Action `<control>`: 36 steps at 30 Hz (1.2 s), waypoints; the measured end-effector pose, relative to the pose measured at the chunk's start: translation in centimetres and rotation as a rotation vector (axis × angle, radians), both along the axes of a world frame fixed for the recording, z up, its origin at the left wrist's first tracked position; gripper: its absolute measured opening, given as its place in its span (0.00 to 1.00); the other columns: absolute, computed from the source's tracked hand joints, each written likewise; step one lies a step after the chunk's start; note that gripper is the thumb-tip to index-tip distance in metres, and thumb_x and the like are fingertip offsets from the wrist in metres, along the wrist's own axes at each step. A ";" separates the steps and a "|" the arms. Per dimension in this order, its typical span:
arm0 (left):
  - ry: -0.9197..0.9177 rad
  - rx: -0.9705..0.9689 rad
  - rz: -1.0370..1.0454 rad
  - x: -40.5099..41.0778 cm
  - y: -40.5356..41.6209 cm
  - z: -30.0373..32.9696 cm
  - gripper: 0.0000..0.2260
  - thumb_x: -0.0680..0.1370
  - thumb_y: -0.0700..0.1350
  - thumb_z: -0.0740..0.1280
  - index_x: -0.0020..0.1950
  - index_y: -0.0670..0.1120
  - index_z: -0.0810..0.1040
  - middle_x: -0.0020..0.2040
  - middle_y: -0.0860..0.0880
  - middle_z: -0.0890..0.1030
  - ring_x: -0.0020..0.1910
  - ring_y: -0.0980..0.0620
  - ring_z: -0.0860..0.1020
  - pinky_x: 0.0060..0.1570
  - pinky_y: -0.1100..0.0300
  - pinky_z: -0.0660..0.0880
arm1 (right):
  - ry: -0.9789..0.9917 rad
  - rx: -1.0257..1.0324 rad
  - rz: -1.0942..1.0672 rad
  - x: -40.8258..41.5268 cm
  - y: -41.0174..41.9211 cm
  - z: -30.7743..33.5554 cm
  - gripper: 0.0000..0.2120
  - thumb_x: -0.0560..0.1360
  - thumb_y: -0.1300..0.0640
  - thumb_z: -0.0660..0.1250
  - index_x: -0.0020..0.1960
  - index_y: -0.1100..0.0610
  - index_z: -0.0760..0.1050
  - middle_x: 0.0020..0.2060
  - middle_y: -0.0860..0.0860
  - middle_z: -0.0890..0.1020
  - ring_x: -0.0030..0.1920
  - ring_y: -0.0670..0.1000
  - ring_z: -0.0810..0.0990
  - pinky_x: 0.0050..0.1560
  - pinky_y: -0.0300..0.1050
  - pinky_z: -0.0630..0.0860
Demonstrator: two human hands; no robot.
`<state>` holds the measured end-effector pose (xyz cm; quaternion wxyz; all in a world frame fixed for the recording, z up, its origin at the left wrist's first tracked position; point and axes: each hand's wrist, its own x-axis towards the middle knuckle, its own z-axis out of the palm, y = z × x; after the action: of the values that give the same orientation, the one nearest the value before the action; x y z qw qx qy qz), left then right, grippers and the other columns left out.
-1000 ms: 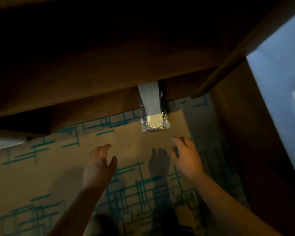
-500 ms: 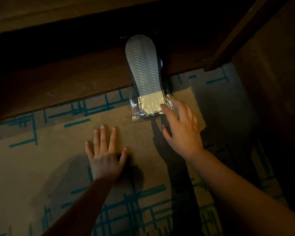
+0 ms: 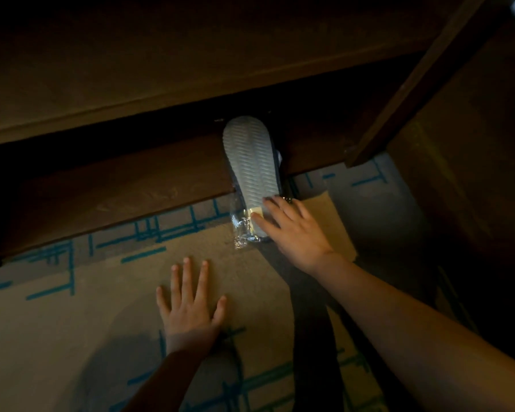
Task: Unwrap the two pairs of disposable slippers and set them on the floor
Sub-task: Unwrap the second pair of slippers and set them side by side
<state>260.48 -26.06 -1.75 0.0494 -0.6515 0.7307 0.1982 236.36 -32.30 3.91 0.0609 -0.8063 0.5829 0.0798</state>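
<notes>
A: Where the dark wood shelf [image 3: 107, 185] meets the carpet [image 3: 72, 337], slipper pack [image 3: 250, 162] lies sole-up, toe end back under the shelf, heel end sticking out over the carpet.

B: Wrapped?

A: Yes, clear wrap [image 3: 239, 230] shows crinkled at the heel end. Grey ribbed sole on top, pale patch at the heel. Second slipper under it, barely an edge visible.

B: Right hand [image 3: 292, 230]?

A: Fingers spread and laid on the heel end of the pack, thumb at the pale patch. Touching, not closed round it.

B: Left hand [image 3: 191, 307]?

A: Flat on the carpet, palm down, fingers spread, holding nothing. Near side of the pack, apart from it.

B: Other pair?

A: Can't tell, too dark under the shelf. Wood post [image 3: 422, 81] runs diagonally, right of the pack.
</notes>
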 end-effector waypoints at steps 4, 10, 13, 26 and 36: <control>0.035 0.040 -0.053 0.6 -0.2 1.1 0.34 0.71 0.66 0.48 0.71 0.57 0.35 0.74 0.52 0.34 0.73 0.50 0.34 0.72 0.42 0.39 | -0.016 -0.037 0.034 0.4 0.1 0.3 0.34 0.70 0.64 0.67 0.73 0.52 0.59 0.73 0.58 0.63 0.73 0.60 0.59 0.71 0.59 0.60; 0.572 0.134 0.320 -0.4 -0.4 4.4 0.24 0.77 0.52 0.63 0.72 0.50 0.62 0.74 0.46 0.62 0.72 0.46 0.62 0.72 0.43 0.57 | -0.084 0.020 0.037 0.8 4.1 1.7 0.33 0.71 0.59 0.66 0.72 0.50 0.58 0.73 0.54 0.63 0.74 0.57 0.59 0.71 0.58 0.61; 1.088 0.452 0.743 -1.9 0.5 7.1 0.22 0.69 0.55 0.67 0.61 0.50 0.74 0.60 0.45 0.78 0.57 0.49 0.77 0.58 0.51 0.74 | -0.178 0.012 0.026 1.8 7.3 2.8 0.30 0.68 0.58 0.70 0.68 0.50 0.66 0.69 0.54 0.69 0.71 0.57 0.65 0.68 0.57 0.67; 1.407 0.661 0.928 -2.8 4.3 9.0 0.13 0.74 0.34 0.65 0.53 0.49 0.77 0.49 0.45 0.83 0.46 0.50 0.81 0.40 0.60 0.77 | -0.832 0.190 -0.524 1.7 11.1 6.3 0.24 0.72 0.51 0.69 0.67 0.45 0.68 0.68 0.47 0.66 0.68 0.47 0.62 0.66 0.47 0.64; 1.084 0.522 0.649 -2.4 4.8 9.5 0.26 0.71 0.40 0.70 0.68 0.50 0.68 0.57 0.49 0.81 0.53 0.53 0.80 0.51 0.57 0.78 | -1.441 0.760 -1.137 1.0 9.7 4.3 0.10 0.71 0.65 0.69 0.48 0.54 0.76 0.44 0.52 0.83 0.38 0.48 0.84 0.30 0.37 0.77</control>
<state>258.09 -21.28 7.72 -0.2301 -0.6130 0.3481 0.6708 237.34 -22.58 8.16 0.6842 -0.1895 0.6422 -0.2888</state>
